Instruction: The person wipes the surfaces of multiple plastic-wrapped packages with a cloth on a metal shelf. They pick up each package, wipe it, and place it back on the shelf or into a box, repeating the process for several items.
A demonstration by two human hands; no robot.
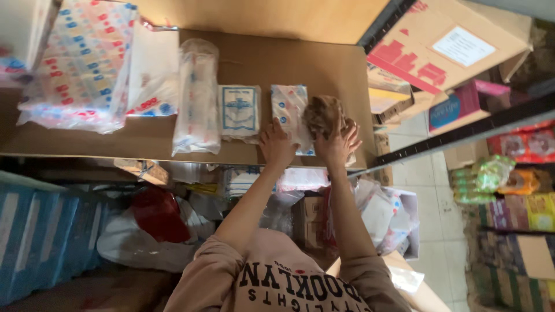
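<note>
Cardboard shelf (289, 63), brown, matte. Both hands reach up onto it. Left hand (276, 145) lies flat, fingers together, on the lower edge of a soft plastic-wrapped packet (289, 112) with a dotted print, long axis toward 12 o'clock. Right hand (337, 144) has fingers spread, pressed against a crumpled brown bundle (322, 112) at its 12 o'clock, touching the packet's right side. At 9 o'clock, a flat white packet with blue print (239, 111), then a long clear plastic sleeve (196, 95).
</note>
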